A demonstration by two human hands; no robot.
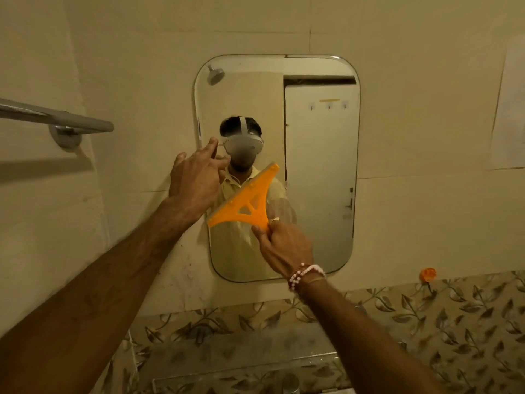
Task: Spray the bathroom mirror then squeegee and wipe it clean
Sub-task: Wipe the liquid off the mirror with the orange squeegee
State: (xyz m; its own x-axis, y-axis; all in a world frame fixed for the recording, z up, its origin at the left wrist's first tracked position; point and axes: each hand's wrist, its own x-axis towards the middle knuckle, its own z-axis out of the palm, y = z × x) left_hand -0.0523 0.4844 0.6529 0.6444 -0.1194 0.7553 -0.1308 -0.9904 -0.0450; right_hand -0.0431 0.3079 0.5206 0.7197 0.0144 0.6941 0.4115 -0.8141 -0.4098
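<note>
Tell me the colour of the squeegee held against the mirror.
Bright orange: the squeegee in the right hand, clearest in the head view.

Squeegee [246, 199]: I saw matt orange plastic.
Mirror [318, 172]: I saw glossy glass.
Towel bar [56, 116], upper left: polished metal.

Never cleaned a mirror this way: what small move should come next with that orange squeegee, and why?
Probably drag the squeegee down the mirror. The right hand grips its handle, its blade edge lies tilted across the glass's left-middle, and much glass lies below it. The left hand, open at the mirror's left edge, holds nothing.
</note>
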